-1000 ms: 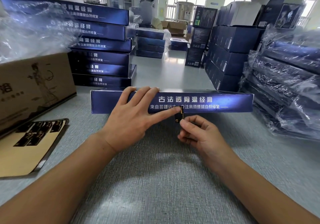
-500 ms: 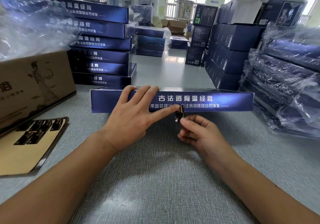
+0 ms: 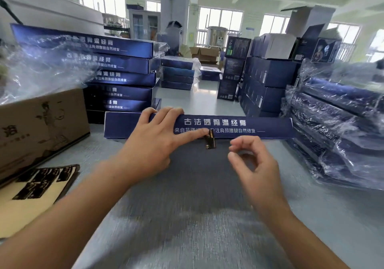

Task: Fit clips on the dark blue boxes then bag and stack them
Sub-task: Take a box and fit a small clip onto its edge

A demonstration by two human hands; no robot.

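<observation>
The left hand lies flat against the near face of the box, fingers straight and spread; three fingertips reach over its top edge, and the thumb presses beside the clip. The right hand hovers just right of the clip, apart from it, its fingers loosely curled and holding nothing. The clip is small, dark with gold marks, and sits at the middle of the box's lower edge, hanging down over the counter.

The box is long, flat and dark blue with white lettering, and lies across the grey counter in front of both hands. Behind it on the left stands a stack of like boxes, the upper ones under clear plastic. Nearer on the left is a brown carton, and in front of it a tan sheet carrying dark pieces too blurred to tell. On the right lies a pile of bagged boxes in crinkled plastic. Beyond, more blue cartons stand stacked in the middle distance.
</observation>
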